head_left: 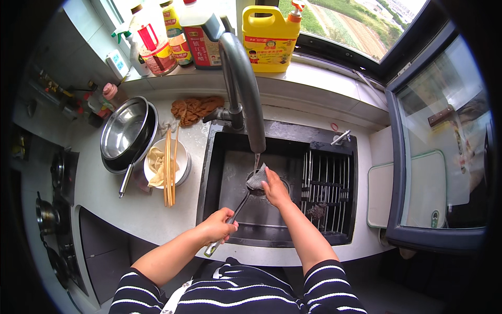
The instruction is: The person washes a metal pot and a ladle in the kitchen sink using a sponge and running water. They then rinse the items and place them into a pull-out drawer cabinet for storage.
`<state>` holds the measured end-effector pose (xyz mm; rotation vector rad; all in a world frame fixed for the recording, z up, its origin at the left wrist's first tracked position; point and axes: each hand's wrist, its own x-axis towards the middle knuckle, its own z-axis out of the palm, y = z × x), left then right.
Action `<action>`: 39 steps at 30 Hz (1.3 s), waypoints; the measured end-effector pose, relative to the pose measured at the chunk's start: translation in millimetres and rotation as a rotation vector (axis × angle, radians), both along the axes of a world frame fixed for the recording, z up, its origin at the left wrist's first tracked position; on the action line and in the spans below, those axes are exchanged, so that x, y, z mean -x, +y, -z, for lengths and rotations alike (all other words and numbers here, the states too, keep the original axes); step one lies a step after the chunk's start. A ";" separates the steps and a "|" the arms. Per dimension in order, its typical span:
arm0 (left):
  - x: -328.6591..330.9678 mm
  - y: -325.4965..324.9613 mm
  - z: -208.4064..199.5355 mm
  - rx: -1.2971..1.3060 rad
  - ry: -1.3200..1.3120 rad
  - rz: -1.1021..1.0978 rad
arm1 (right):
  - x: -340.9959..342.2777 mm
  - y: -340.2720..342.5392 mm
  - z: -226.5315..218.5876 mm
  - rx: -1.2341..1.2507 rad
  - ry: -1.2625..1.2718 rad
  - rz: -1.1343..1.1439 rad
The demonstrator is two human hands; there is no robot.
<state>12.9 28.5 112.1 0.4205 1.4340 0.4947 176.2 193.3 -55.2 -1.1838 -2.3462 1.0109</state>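
My left hand (217,226) is closed around the handle of a long metal kitchen utensil (241,206), whose butt end pokes out toward me past the sink's front edge. At its far end, my right hand (275,188) presses a grey cloth (257,180) with fingers and thumb. The cloth and fingers hide the utensil's head, so its kind does not show. A thin stream of water runs from the dark faucet (255,123) down to the cloth. Both hands work over the black sink (213,180), above the drain.
Left of the sink stand a white bowl (182,163) with a pale cloth and chopsticks (168,170), and stacked metal bowls (124,131) with a pan. A rack (327,191) spans the sink's right side. Bottles and a yellow jug (269,44) line the sill; an open window (444,136) juts in.
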 end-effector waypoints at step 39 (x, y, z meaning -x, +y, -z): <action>-23.3 -28.4 12.1 -0.132 -0.290 -0.122 | 19.4 30.6 -29.2 -0.182 -0.152 0.251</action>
